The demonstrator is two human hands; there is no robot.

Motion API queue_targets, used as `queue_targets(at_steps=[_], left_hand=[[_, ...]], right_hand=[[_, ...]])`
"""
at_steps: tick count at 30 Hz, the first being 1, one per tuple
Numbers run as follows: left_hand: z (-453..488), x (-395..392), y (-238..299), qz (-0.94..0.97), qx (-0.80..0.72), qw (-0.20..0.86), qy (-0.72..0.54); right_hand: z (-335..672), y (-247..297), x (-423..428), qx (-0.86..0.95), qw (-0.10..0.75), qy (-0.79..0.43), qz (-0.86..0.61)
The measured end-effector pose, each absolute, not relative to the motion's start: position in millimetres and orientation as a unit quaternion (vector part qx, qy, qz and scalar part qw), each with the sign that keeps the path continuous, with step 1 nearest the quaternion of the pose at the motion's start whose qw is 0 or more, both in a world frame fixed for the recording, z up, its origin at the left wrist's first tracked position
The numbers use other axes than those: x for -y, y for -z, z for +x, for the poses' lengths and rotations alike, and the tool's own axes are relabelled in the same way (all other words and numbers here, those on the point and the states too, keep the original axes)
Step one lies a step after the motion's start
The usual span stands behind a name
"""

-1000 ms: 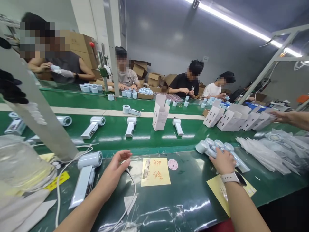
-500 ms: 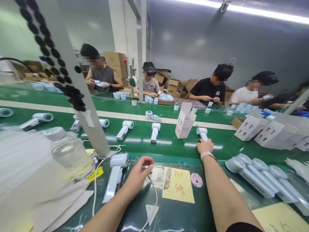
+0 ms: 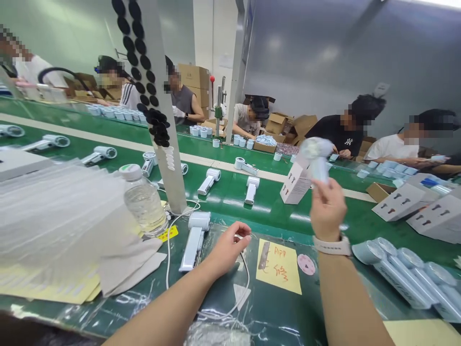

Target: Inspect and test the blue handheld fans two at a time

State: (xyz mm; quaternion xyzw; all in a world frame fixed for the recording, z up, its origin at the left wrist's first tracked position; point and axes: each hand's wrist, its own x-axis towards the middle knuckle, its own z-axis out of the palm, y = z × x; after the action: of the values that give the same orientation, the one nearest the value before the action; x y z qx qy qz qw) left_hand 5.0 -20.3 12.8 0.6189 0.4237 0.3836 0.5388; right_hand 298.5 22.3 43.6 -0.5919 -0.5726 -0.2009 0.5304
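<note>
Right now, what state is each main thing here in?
Raised device: held in right hand, blurred
Left hand: fingers curled, grip unclear
Cable: bent, running to left hand
Bottle: upright, capped, holding clear liquid
Note: flat, written on
Bench device: lying, unheld
Watch strap: worn on right wrist

The single head-worn camera looks forward and down from close above the surface [image 3: 284, 310], across the green conveyor belt [image 3: 230, 204] toward the grey wall [image 3: 302, 62].

Glossy plastic, matt paper.
Near bench [image 3: 281, 312]: glossy, wrinkled clear sheeting in places; near-left handheld device [image 3: 193, 240]: smooth, shiny plastic; left bottle [image 3: 144, 206]: clear plastic; near note [image 3: 283, 274]: matt paper; far cartons [image 3: 194, 77]: matt cardboard.
</note>
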Motion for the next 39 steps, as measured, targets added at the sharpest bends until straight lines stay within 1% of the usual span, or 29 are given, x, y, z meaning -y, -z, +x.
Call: queue_targets(at_steps=[1, 3, 5, 10, 13, 15, 18, 21, 23, 25, 27, 30, 33, 36, 37, 39], left_hand=[[5, 19, -12, 0.619, -0.425, 0.535, -0.387], [4, 18, -9, 0.616, -0.429, 0.530, -0.393], [5, 18, -8, 0.611, -0.435, 0.531, -0.394], [9, 22, -8, 0.630, -0.431, 0.530, -0.368], [10, 23, -10, 0.644, -0.432, 0.520, -0.358], [9, 22, -10, 0.645, -0.431, 0.522, -0.355], [7, 20, -7, 0.640, -0.430, 0.527, -0.357], [6, 18, -2, 0.615, -0.434, 0.541, -0.377], [9, 16, 1, 0.543, -0.438, 0.589, -0.408], [13, 14, 3, 0.421, -0.420, 0.668, -0.446], [16, 11, 3, 0.301, -0.371, 0.737, -0.478], [14, 9, 0, 0.199, -0.298, 0.786, -0.504], [5, 9, -6, 0.168, -0.276, 0.818, -0.475], [-5, 7, -12, 0.167, -0.270, 0.834, -0.452], [-7, 6, -13, 0.168, -0.270, 0.833, -0.453], [-10, 5, -14, 0.176, -0.273, 0.828, -0.457]], right_hand=[[279, -41, -29, 0.591, 0.500, 0.169, -0.610], [244, -31, -44, 0.591, 0.392, 0.083, -0.700], [220, -15, -57, 0.573, 0.334, 0.030, -0.748], [190, 12, -85, 0.543, 0.263, -0.041, -0.797], [171, 16, -99, 0.523, 0.227, -0.072, -0.819], [160, 15, -105, 0.503, 0.217, -0.081, -0.833], [156, 6, -107, 0.486, 0.223, -0.085, -0.841], [166, -8, -93, 0.506, 0.244, -0.107, -0.820], [171, -17, -72, 0.546, 0.262, -0.133, -0.785], [169, -22, -43, 0.593, 0.279, -0.160, -0.738], [158, -24, -9, 0.637, 0.290, -0.182, -0.690], [138, -26, 40, 0.684, 0.325, -0.183, -0.627], [131, -27, 71, 0.682, 0.378, -0.219, -0.586], [144, -20, 73, 0.635, 0.439, -0.324, -0.547], [149, -16, 70, 0.625, 0.449, -0.329, -0.547], [155, -5, 59, 0.625, 0.446, -0.289, -0.571]])
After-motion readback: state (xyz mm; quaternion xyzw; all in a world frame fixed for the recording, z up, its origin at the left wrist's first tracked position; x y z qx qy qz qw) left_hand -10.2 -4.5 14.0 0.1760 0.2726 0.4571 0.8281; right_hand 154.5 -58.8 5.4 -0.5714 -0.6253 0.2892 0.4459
